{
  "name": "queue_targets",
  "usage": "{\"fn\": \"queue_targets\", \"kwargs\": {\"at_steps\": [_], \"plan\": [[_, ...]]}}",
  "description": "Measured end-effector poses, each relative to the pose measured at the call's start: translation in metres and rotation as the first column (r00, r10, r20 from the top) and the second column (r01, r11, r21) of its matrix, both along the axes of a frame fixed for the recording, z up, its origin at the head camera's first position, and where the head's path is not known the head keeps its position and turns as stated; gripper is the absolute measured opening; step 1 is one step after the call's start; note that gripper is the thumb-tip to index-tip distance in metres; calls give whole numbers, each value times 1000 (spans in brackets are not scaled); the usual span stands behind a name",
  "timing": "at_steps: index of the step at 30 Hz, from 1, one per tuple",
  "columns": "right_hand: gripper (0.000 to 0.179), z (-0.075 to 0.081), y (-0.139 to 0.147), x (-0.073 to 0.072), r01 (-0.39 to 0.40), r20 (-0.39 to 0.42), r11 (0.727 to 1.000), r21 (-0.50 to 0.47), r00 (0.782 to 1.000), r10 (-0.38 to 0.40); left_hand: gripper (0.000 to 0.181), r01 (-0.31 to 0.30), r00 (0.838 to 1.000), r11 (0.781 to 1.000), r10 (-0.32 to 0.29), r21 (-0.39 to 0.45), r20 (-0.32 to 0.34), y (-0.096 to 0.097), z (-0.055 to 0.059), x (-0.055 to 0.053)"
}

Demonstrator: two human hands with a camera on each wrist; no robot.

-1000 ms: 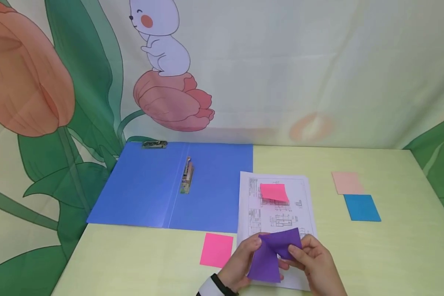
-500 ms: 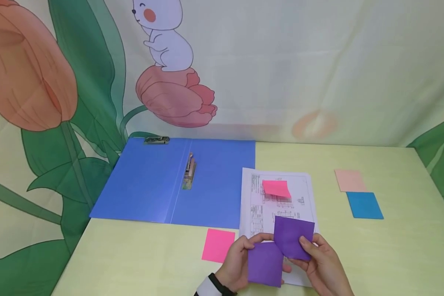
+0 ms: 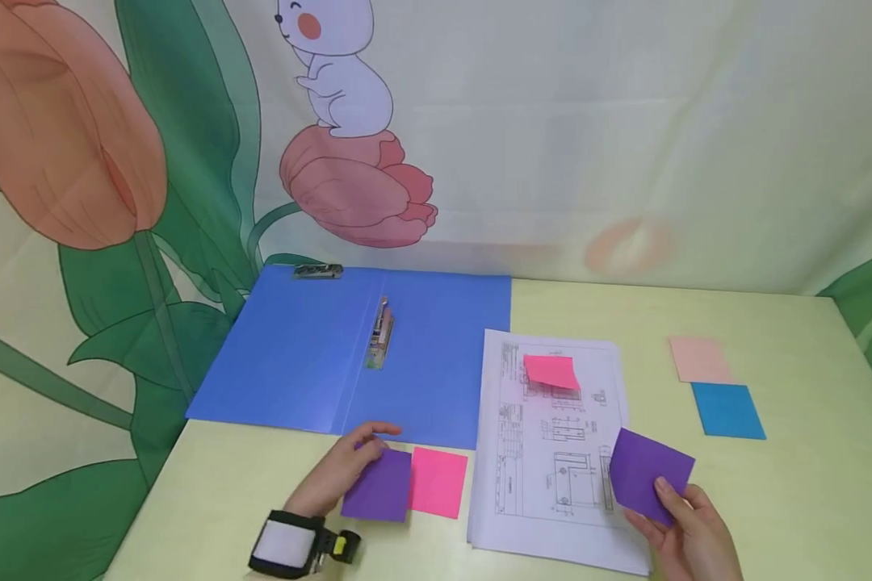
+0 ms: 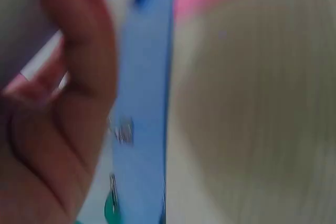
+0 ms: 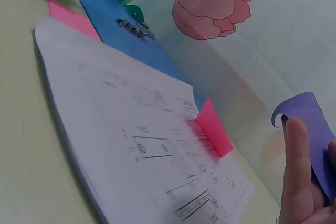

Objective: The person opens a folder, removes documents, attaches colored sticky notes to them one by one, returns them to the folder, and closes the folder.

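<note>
In the head view my left hand [image 3: 345, 468] pinches a purple sticky note pad [image 3: 379, 487], low over the table just left of a bright pink sticky note pad [image 3: 439, 482]. My right hand [image 3: 693, 528] holds a single purple sticky note [image 3: 648, 474] between thumb and fingers, tilted over the right edge of a stack of printed drawings [image 3: 523, 516]. One corner of that purple note [image 5: 310, 116] curls in the right wrist view. A pink sticky note [image 3: 552, 371] is stuck near the top of the drawings, its lower edge lifted. The left wrist view is blurred.
A blue folder [image 3: 436, 355] lies spread at the back left, with a metal clip [image 3: 318, 272] at its top and another clip [image 3: 380, 335] near the spine. Pale pink [image 3: 700, 359] and blue sticky note pads [image 3: 729, 410] lie at the right. A printed curtain [image 3: 516, 161] hangs behind the table.
The purple note came away from its pad. My left hand carried the pad left, beside the pink one, while my right hand moved right with the note. The view shifted slightly.
</note>
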State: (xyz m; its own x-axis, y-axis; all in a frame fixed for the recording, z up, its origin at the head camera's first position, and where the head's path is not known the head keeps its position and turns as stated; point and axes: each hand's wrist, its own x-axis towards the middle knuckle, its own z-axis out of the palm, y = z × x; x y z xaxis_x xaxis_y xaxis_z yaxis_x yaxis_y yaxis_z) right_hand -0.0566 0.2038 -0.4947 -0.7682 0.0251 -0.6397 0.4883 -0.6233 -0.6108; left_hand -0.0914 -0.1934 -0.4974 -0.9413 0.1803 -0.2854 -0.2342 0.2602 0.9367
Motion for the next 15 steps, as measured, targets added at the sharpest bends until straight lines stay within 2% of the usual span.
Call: {"fn": "queue_targets", "kwargs": {"at_steps": [1,3,5,7,9,11,13,15], "plan": [[32,-2,2,2,-14,11,1000,23,1000,13,34,15,1000,993,-17,-120,-15,-9,-4,-4],[30,-6,1,5,-28,18,998,58,999,27,37,34,999,954,-43,-298,-22,-19,-13,-10],[31,-7,-4,8,-29,-1,994,109,1000,29,41,3,998,905,-29,-426,-53,-18,-21,-14],[32,-7,-10,9,-22,-33,984,175,999,29,42,-57,995,849,6,-526,-98,-12,-27,-15],[31,-7,-15,10,-3,-65,971,237,998,19,41,-111,986,777,10,-619,-165,-3,-29,-15],[27,-6,-18,11,15,-89,959,285,996,11,42,-169,970,698,-7,-696,-242,5,-30,-16],[24,-6,-19,12,22,-104,945,326,995,13,45,-233,944,595,-52,-769,-327,13,-31,-16],[22,-5,-22,13,35,-116,925,378,993,10,49,-296,915,505,-96,-811,-393,19,-32,-15]]}}
